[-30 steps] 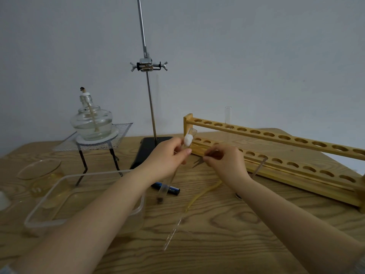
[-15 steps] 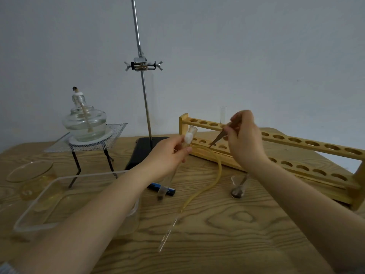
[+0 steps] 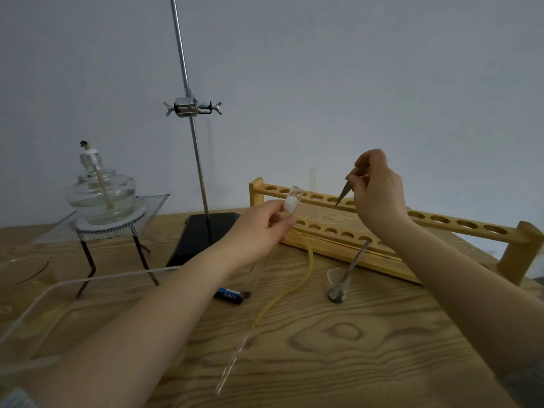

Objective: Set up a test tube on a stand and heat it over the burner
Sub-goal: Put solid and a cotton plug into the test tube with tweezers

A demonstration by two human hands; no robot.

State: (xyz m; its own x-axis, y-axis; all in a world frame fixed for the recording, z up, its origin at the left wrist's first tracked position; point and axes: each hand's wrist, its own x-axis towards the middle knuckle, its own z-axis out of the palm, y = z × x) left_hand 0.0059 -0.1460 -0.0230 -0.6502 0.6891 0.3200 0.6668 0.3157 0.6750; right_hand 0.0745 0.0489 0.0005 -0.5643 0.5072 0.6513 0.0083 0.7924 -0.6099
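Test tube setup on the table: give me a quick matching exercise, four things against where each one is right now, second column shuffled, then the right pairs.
Things:
1. test tube
2. tweezers
3. burner
4. spoon

Places:
A. standing in the small glass cup on the table
B. gripped by the left hand, tilted, white cotton in its mouth
C. on the wire mesh over the tripod, far left
D. pinched in the right hand, raised above the wooden rack

Pairs: 1-B, 2-D, 3-C, 4-A
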